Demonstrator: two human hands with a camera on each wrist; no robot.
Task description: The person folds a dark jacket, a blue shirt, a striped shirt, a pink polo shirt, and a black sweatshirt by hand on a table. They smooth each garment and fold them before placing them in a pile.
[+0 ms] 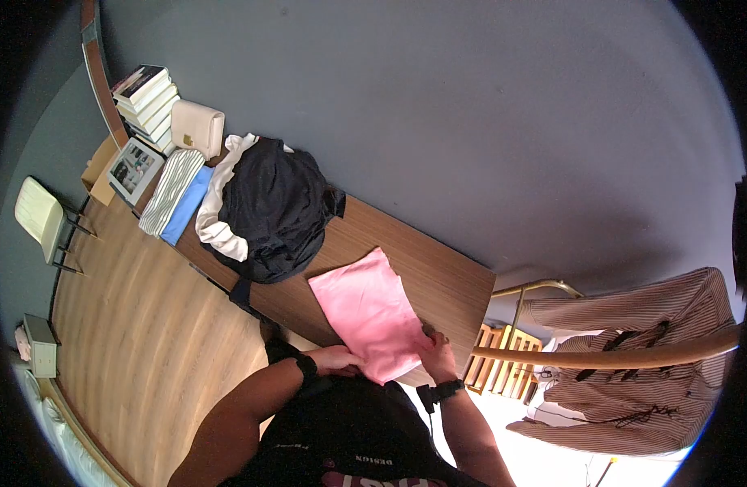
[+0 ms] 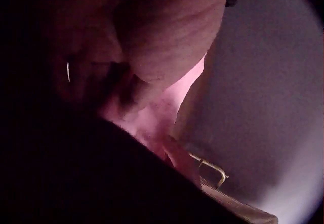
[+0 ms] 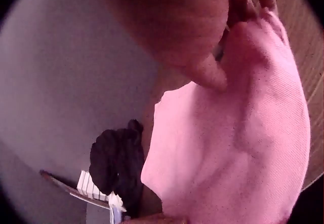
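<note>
A pink folded piece of fabric, perhaps a garment, lies over the near edge of the wooden table. My left hand grips its near left edge, close to my body; in the left wrist view, dark and partly hidden, pink fabric shows under the thumb. On the other side, my right hand pinches the right edge. The right wrist view shows that thumb lying on top of the pink fabric, with fingers bunching the edge behind it.
Left of the fabric sits a heap of black clothing with a white garment. Beyond are folded striped cloth, blue cloth, a beige handbag, books and a picture frame. Striped clothing hangs at the right.
</note>
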